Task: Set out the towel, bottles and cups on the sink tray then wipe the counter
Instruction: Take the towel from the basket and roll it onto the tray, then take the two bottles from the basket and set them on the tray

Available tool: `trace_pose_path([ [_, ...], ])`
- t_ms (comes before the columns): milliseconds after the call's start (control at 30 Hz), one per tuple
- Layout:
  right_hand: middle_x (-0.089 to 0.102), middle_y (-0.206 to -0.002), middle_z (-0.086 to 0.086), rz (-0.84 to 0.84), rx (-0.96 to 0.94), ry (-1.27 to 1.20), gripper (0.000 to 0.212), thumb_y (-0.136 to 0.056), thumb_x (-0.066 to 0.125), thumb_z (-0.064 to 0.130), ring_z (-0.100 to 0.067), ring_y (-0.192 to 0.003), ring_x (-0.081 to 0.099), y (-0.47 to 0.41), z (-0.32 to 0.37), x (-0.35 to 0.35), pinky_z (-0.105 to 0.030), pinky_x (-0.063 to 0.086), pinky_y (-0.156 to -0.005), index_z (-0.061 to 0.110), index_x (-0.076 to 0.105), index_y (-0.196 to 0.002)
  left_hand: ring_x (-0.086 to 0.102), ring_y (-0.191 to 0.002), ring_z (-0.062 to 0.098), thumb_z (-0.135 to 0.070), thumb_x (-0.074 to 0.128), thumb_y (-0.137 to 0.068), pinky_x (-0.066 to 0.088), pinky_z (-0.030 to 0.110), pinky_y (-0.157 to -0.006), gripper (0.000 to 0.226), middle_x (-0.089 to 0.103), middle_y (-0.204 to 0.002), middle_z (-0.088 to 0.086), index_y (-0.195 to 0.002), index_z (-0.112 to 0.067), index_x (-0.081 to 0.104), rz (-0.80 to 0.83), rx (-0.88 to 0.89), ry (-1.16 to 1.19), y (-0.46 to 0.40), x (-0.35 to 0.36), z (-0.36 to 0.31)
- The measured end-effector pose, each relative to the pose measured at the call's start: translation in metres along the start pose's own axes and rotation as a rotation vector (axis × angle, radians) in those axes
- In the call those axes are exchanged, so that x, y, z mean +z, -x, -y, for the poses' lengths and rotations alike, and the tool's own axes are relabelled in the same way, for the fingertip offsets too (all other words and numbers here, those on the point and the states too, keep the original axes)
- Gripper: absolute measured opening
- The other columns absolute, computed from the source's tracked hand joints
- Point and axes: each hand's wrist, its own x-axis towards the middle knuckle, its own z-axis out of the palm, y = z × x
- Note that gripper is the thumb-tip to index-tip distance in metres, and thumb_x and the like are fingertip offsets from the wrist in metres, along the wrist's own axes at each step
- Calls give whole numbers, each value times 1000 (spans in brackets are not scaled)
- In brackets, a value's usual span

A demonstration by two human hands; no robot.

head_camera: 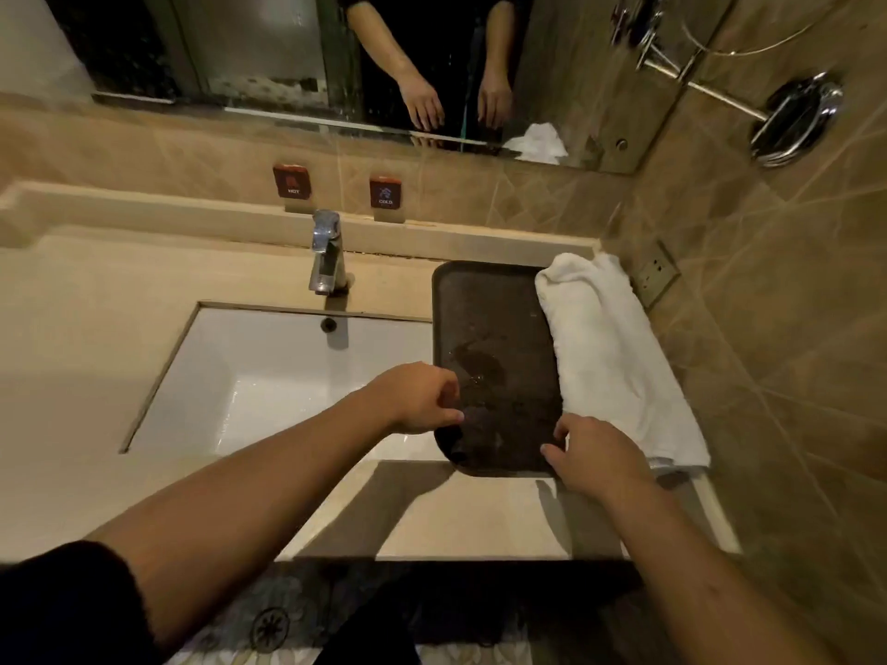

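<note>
A dark rectangular tray (494,324) lies on the beige counter to the right of the sink, its surface bare and a little wet. A folded white towel (609,348) rests along the tray's right side, partly over its rim. My left hand (420,398) hovers at the tray's near left edge, fingers loosely curled and holding nothing. My right hand (593,455) sits at the tray's near right corner, fingers spread and touching the rim beside the towel. No bottles or cups are in view.
A white sink basin (269,376) with a chrome faucet (327,254) lies left of the tray. Beige counter (81,376) stretches to the left and front. A tiled wall with a socket (656,276) stands close on the right. A mirror (336,64) runs behind.
</note>
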Motion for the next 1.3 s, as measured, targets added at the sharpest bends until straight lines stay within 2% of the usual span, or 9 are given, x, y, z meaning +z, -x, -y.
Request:
trace_pose_path([
  [267,64,-90,7,-47,-138,-84,19,-96,58,47,-8,-76,57,57,42,7,-26,49,-68,28,59,-99,65,-93,11,-54,65,-89,52,28,-84,38,72,-110,-7,-117,-27,65,-80,-166,46,134,-4,27],
  [367,64,-94,9,-72,-163,-103,21,-95,59,49,-5,-75,54,85,54,10,-22,40,-59,30,60,-103,65,-92,9,-54,65,-89,55,32,-87,39,72,-109,-9,-118,-28,65,-75,-173,50,172,-2,28],
  [500,67,-105,7,-110,-140,-160,26,-93,59,51,-12,-87,61,127,63,15,-27,47,-69,30,61,-108,64,-87,2,-56,65,-88,54,27,-82,35,68,-102,-16,-114,-32,65,-79,-115,50,198,3,24],
  [600,67,-105,6,-149,-94,-201,26,-92,59,51,-12,-87,60,161,65,17,-28,45,-70,29,61,-105,63,-82,0,-57,64,-88,48,18,-72,32,62,-96,-21,-111,-35,63,-61,-28,45,208,5,15],
  [700,67,-100,5,-176,-20,-224,23,-92,58,50,-14,-85,58,201,68,20,-30,43,-70,28,60,-98,62,-84,-2,-54,65,-89,49,19,-75,30,62,-96,-20,-113,-35,63,-17,70,54,219,11,7],
  [900,64,-85,6,-214,218,-294,22,-91,60,49,-16,-79,61,313,75,60,-37,54,-69,28,60,-86,58,-78,-6,-45,71,-88,43,7,-70,22,65,-89,-16,-100,-27,66,173,382,26,253,40,-7],
  [1033,66,-85,8,-203,407,-387,22,-91,60,50,-14,-79,61,411,80,99,-39,56,-69,28,62,-87,67,-85,9,-43,73,-88,53,27,-81,18,69,-88,-13,-96,-29,65,359,558,-19,294,73,-37],
  [1133,67,-86,9,-208,582,-419,24,-90,61,51,-13,-80,62,484,79,124,-35,54,-68,28,63,-87,68,-93,10,-47,69,-90,53,30,-86,31,73,-99,-8,-110,-24,66,452,694,-125,322,102,-70],
  [1300,64,-79,9,-231,830,-469,24,-90,60,52,-11,-72,59,609,72,163,-31,47,-59,31,56,-81,66,-90,6,-52,67,-89,55,33,-84,32,67,-92,-16,-107,-27,66,537,880,-155,382,154,-140],
])
